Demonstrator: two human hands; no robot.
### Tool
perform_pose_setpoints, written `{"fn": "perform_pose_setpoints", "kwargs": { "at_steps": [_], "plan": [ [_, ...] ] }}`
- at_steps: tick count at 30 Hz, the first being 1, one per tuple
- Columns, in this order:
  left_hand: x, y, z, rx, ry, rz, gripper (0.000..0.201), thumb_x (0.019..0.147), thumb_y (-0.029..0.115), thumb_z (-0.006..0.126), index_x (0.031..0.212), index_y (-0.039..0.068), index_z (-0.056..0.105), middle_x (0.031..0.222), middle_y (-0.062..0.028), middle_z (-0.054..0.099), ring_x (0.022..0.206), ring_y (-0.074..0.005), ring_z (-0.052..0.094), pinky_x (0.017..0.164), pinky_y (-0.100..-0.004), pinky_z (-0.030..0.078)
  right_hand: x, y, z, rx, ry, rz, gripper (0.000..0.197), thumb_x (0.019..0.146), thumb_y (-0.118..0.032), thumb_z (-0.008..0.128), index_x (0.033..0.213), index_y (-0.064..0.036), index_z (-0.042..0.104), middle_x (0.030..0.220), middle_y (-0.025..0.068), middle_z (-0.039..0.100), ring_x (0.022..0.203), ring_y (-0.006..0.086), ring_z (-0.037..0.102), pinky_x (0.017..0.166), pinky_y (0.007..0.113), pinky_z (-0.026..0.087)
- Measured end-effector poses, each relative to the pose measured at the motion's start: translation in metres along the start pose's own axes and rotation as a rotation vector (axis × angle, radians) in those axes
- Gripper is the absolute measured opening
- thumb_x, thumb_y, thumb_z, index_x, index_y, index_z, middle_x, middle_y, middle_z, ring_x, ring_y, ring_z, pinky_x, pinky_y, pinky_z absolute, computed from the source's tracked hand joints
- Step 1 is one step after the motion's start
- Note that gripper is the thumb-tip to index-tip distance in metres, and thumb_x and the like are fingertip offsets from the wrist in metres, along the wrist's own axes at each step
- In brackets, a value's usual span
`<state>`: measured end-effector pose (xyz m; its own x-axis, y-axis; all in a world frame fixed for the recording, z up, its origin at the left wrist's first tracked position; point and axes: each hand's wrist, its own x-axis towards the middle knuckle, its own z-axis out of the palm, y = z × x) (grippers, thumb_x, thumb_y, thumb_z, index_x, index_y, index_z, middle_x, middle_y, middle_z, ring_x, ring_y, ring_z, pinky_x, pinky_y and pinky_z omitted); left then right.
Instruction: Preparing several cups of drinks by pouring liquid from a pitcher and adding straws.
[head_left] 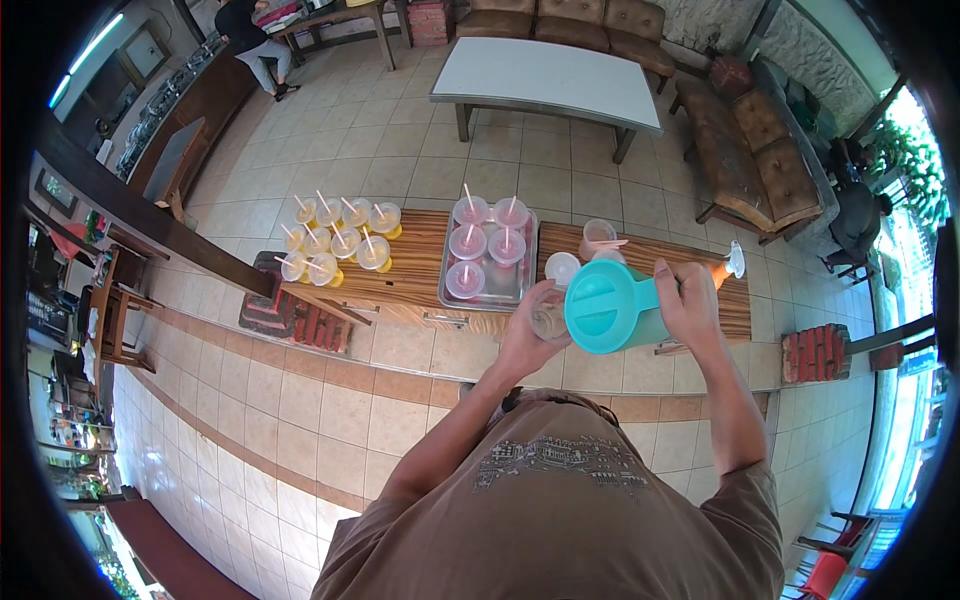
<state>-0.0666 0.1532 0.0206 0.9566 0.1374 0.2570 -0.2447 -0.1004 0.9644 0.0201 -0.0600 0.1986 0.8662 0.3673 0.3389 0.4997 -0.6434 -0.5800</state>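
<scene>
My left hand (524,338) is wrapped round a clear plastic cup (549,314), held over the near edge of the wooden table. In my right hand (688,302) is the handle of a pitcher with a turquoise lid (604,306). The pitcher is beside the cup, its lid edge close to the cup's rim. Whether liquid is flowing between them I cannot tell. Just beyond lie a whitish round cup or lid (562,267) and another clear cup (598,233), with pinkish straws (610,245) near it.
A metal tray (497,288) at the table's middle carries several lidded pink drinks (467,241) with straws. Several yellow drinks (345,243) stand at the left end. A bottle with a white top (735,262) is at the right. Beyond are a white table (545,80) and a person (255,45).
</scene>
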Motion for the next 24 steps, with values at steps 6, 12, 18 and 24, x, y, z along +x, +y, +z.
{"fn": "perform_pose_setpoints", "kwargs": {
  "at_steps": [6, 12, 18, 24],
  "plan": [
    [-0.002, 0.003, 0.001, -0.016, 0.0, 0.014, 0.091, 0.074, 0.009, 0.09, 0.148, 0.004, 0.037, 0.127, -0.0158, 0.064, 0.121, -0.0282, 0.062, 0.105, -0.0423, 0.049, 0.001, -0.007, -0.002, -0.051, -0.009, -0.014, 0.048, 0.096, -0.026, 0.062, 0.059, 0.0044, 0.058, 0.05, 0.0221, 0.048, 0.046, 0.0403, 0.053, 0.049, 0.048, 0.039],
    [-0.001, 0.002, 0.0, -0.03, -0.037, -0.03, 0.092, 0.074, 0.009, 0.09, 0.149, 0.004, 0.036, 0.13, -0.0165, 0.061, 0.123, -0.0283, 0.06, 0.106, -0.0421, 0.049, 0.003, -0.01, -0.002, -0.074, -0.018, -0.056, 0.046, 0.095, -0.024, 0.063, 0.059, 0.004, 0.058, 0.049, 0.0217, 0.048, 0.046, 0.0412, 0.053, 0.047, 0.048, 0.039],
    [0.0, -0.002, 0.001, -0.031, -0.031, -0.005, 0.093, 0.074, 0.009, 0.09, 0.149, 0.004, 0.036, 0.131, -0.0167, 0.061, 0.124, -0.0281, 0.06, 0.107, -0.042, 0.048, 0.006, -0.015, -0.002, -0.095, -0.005, -0.079, 0.045, 0.094, -0.023, 0.063, 0.059, 0.0038, 0.058, 0.05, 0.022, 0.048, 0.046, 0.0414, 0.054, 0.047, 0.047, 0.04],
    [0.0, 0.001, 0.0, -0.049, -0.025, -0.025, 0.093, 0.074, 0.01, 0.09, 0.149, 0.004, 0.036, 0.13, -0.0158, 0.062, 0.123, -0.0279, 0.061, 0.107, -0.042, 0.048, 0.009, -0.019, -0.002, -0.111, -0.03, -0.065, 0.045, 0.094, -0.023, 0.062, 0.058, 0.0035, 0.057, 0.05, 0.0225, 0.049, 0.047, 0.0421, 0.054, 0.048, 0.048, 0.04]
  ]
}}
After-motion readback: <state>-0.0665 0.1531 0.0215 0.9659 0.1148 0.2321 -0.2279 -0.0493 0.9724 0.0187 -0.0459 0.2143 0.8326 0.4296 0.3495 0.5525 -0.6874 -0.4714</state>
